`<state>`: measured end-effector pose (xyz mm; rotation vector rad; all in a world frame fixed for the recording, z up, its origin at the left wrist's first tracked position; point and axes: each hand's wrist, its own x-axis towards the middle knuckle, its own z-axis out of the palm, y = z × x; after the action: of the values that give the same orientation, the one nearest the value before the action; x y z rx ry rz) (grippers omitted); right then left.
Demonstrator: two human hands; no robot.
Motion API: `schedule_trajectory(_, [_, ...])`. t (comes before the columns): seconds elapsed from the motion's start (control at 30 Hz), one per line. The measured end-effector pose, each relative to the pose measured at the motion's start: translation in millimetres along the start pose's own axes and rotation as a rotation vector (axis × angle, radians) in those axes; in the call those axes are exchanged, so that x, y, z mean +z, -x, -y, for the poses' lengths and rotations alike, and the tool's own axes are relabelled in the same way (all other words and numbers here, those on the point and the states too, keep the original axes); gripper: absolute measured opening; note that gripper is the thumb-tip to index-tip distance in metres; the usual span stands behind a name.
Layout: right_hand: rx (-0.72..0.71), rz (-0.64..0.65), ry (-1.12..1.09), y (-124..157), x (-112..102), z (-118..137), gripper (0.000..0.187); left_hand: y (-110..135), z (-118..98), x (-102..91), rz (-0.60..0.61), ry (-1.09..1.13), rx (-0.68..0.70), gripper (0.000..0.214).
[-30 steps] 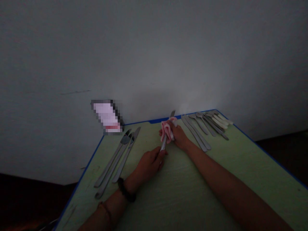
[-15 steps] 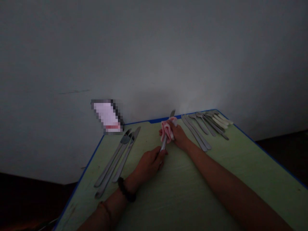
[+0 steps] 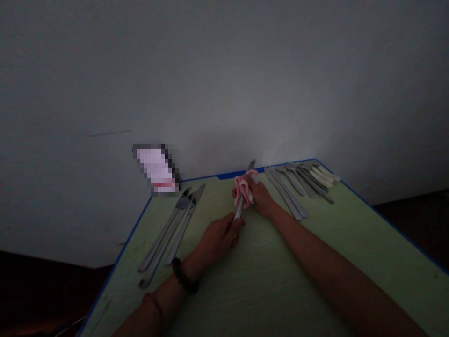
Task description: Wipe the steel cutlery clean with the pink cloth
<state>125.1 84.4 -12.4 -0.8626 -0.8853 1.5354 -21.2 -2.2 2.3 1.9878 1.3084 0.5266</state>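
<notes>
My left hand [image 3: 223,236] is closed round the handle of a metal table knife [image 3: 239,208], held at a slant over the middle of the table. A pink and white cloth [image 3: 242,191] is folded about the knife's blade. My right hand [image 3: 258,196] grips this cloth, pressing it round the blade. Only the blade's tip shows beyond the cloth; the rest of it is hidden. Left of my left hand lie a few long-handled pieces of cutlery [image 3: 168,234], among them spoons and a knife.
The green table [image 3: 252,290] has a blue edge and stands against a grey wall [image 3: 224,84]. Two knives [image 3: 288,196] lie right of my right hand, beside several spoons and forks [image 3: 308,180] and white-handled pieces [image 3: 324,175]. A blurred phone-like object [image 3: 156,168] leans at the back left.
Almost nothing differs. Both hands, the cloth and the knife keep nearly the same place, and the cutlery on the table lies as before.
</notes>
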Motion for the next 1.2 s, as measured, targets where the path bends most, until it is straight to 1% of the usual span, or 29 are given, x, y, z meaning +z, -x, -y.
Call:
schedule_trajectory(0.13, [-0.004, 0.027, 0.008, -2.6, -2.7, -2.9, 0.039, -0.4, 0.3, -0.1, 0.012, -0.011, -0.001, 0.039])
schedule_trajectory(0.47, [-0.007, 0.013, -0.002, -2.6, -3.0, -4.1, 0.037, -0.5, -0.8, -0.7, 0.021, -0.029, -0.005, 0.038])
schedule_trajectory(0.67, [-0.017, 0.029, 0.013, -2.9, -3.4, -4.4, 0.038, -0.4, -1.5, -1.3, 0.015, -0.035, 0.008, 0.037])
schedule_trajectory(1.07, [-0.007, 0.043, 0.019, -5.8, -5.9, -6.8, 0.040, -0.8, -1.3, -1.3, 0.041, -0.052, 0.000, 0.038])
schedule_trajectory(1.2, [-0.003, 0.025, 0.024, -3.8, -3.8, -3.9, 0.037, -1.0, 0.6, -0.3, 0.018, -0.048, 0.002, 0.039])
